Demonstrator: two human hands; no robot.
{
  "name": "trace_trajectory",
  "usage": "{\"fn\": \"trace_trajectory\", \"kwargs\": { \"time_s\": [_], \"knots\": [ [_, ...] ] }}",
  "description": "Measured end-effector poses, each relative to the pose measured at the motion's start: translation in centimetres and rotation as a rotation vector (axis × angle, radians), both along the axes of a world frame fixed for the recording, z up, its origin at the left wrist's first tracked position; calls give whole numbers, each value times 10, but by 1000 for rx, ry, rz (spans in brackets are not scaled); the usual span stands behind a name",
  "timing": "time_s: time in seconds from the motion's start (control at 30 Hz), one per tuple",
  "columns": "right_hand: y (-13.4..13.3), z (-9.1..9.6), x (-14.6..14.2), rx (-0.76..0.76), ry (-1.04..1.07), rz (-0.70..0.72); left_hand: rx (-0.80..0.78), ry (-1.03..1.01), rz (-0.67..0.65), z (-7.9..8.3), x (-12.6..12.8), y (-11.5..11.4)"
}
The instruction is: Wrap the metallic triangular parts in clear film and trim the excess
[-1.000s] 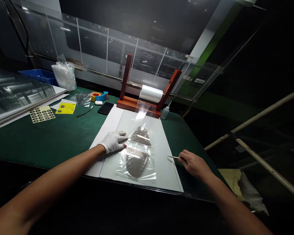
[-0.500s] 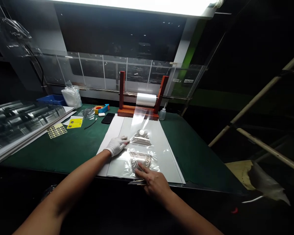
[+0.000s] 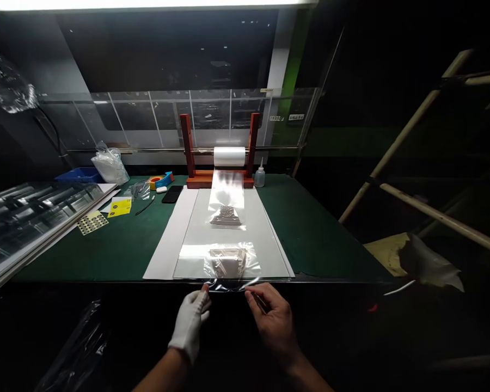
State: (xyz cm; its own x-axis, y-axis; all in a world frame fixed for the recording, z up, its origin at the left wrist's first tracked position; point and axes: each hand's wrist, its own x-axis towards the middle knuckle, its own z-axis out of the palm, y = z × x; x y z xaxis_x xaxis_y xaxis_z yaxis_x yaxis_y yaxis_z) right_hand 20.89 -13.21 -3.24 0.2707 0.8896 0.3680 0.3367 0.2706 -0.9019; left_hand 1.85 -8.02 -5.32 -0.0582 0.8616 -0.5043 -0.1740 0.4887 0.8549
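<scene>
At the near table edge lies a piece of clear plastic film [image 3: 253, 262] over a brownish flat panel [image 3: 228, 262]. My left hand [image 3: 190, 321], in a white glove, pinches the film's near left corner. Bare, my right hand [image 3: 273, 316] pinches the near right corner, with a thin dark tool partly hidden in its fingers. Beyond, film from a roll [image 3: 229, 157] on a red-brown wooden stand [image 3: 187, 142] runs down over a second panel [image 3: 225, 219]. All of this rests on a glass plate [image 3: 265, 234] over white sheets [image 3: 163, 245].
On the left of the green table [image 3: 126, 256] are clear plastic pieces [image 3: 44, 218], a sticker sheet [image 3: 92, 222], a yellow card [image 3: 120, 207], a phone [image 3: 172, 194] and a tape dispenser [image 3: 167, 178]. A dropper bottle [image 3: 259, 177] stands right of the stand.
Both hands have drawn back toward me from on top of the film and now pinch its near corners past the table edge. The near film is separate from the film on the roll.
</scene>
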Motion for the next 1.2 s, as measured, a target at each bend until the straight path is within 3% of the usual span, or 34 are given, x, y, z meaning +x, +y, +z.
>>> {"fn": "trace_trajectory", "kwargs": {
  "time_s": [0.1, 0.23, 0.5, 0.7, 0.83, 0.97, 1.1, 1.2],
  "knots": [
    [-7, 0, -7, -22, 52, -8, -195, -270, -21, -1, 24, 11],
    [-9, -4, -14, -60, 97, -3, -149, -269, -29, -2, 34, 22],
    [-9, -17, -30, -171, 386, -116, 108, -178, 49, 1, 12, -13],
    [-1, -13, -40, -254, 523, -52, 279, -48, 36, 12, 1, -33],
    [3, -17, -40, -307, 554, -43, 294, -43, -7, 15, -6, -38],
    [-1, -19, -39, -275, 654, 59, 287, -51, -87, 14, -11, -40],
    [-6, -17, -38, -272, 717, 114, 269, -162, -153, 9, -12, -41],
    [-9, -18, -38, -264, 699, 150, 258, -251, -123, 6, -13, -42]
  ]
}}
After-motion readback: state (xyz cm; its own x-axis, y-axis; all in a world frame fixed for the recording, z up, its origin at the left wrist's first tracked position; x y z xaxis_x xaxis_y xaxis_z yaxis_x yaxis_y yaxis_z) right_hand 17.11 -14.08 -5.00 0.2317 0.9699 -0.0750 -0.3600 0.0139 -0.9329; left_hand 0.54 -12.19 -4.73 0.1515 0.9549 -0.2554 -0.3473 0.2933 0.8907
